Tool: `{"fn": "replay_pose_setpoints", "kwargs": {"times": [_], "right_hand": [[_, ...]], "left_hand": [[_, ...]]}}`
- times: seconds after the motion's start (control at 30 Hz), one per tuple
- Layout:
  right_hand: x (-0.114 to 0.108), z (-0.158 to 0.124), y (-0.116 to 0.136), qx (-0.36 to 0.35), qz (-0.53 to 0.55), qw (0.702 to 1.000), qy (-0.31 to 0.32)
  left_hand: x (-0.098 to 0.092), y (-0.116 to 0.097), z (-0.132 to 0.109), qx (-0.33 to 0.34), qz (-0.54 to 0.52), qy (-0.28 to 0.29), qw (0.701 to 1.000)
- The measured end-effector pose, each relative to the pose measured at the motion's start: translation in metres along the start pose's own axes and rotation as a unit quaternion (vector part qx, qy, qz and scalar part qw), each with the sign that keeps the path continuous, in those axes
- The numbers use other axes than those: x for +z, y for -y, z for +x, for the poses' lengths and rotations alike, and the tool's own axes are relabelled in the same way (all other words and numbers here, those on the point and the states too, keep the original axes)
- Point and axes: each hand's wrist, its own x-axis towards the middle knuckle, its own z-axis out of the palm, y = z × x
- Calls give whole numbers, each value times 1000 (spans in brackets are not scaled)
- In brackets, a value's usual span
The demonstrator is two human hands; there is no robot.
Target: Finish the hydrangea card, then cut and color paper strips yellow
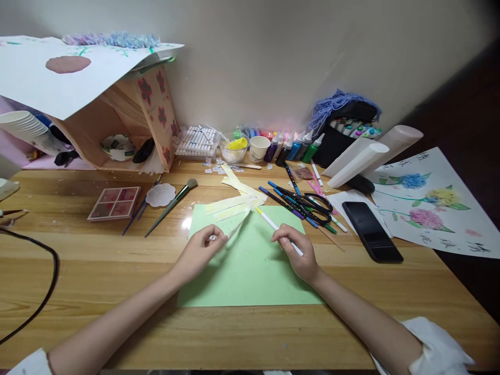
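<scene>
My right hand [299, 252] grips a white marker [269, 219] with a yellow tip, which points up and left. My left hand [203, 249] pinches the lower end of a thin paper strip [241, 223], seen nearly edge-on. A small white piece [212, 238], too small to name surely, shows between the left fingers. Under both hands lies a light green sheet [250, 284]. Several yellow-tinted paper strips [230, 205] overlap at its top edge, close to the marker tip.
Black-handled scissors [324, 208] and several markers lie to the right, beside a phone [373, 232]. A makeup brush [172, 205] and a palette [115, 203] are on the left. Paint bottles [297, 148], a paper cup [259, 149] and a marker box [196, 141] line the wall.
</scene>
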Motion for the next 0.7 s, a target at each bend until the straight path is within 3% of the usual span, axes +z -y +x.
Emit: {"fn": "replay_pose_setpoints", "kwargs": {"times": [0.07, 0.2, 0.27, 0.47, 0.6, 0.7], "right_hand": [[0, 1, 1, -7, -4, 1000, 29], [2, 6, 4, -31, -39, 988, 144], [3, 7, 5, -36, -51, 983, 174], [3, 7, 4, -12, -57, 989, 138], [3, 8, 6, 6, -57, 990, 126], [3, 8, 6, 8, -58, 990, 127]], "left_hand": [[-3, -2, 1, -34, 7, -14, 999], [-6, -5, -4, -87, 203, -51, 974], [-5, -6, -8, -81, 272, -51, 957], [5, -5, -14, 41, 363, -66, 929], [5, -2, -12, 9, 373, -91, 923], [1, 2, -10, -8, 342, -74, 937]]}}
